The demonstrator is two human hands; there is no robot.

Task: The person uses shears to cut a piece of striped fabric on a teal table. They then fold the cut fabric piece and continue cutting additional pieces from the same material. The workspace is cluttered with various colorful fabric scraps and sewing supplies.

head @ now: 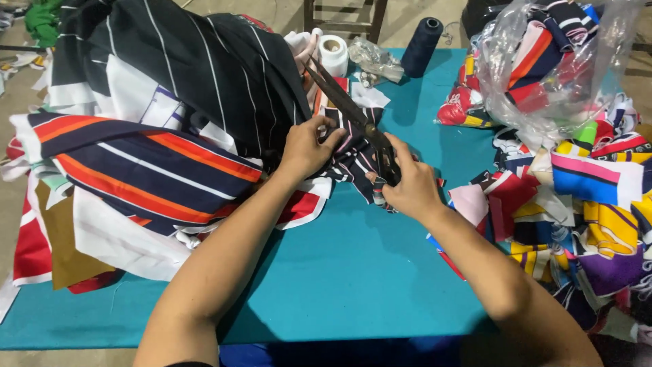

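On teal table (353, 272), right hand (407, 187) grips scissors (353, 112).

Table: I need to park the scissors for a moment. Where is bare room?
The table is bare between the forearms, from the hands to the near edge. A smaller patch lies between the dark spool and the scrap bag. The fabric pile and scraps crowd both sides.

Left hand (307, 148) pinching, right hand (407, 185) gripping, forearms converging

Scissor handles (388, 170) inside right hand (407, 187)
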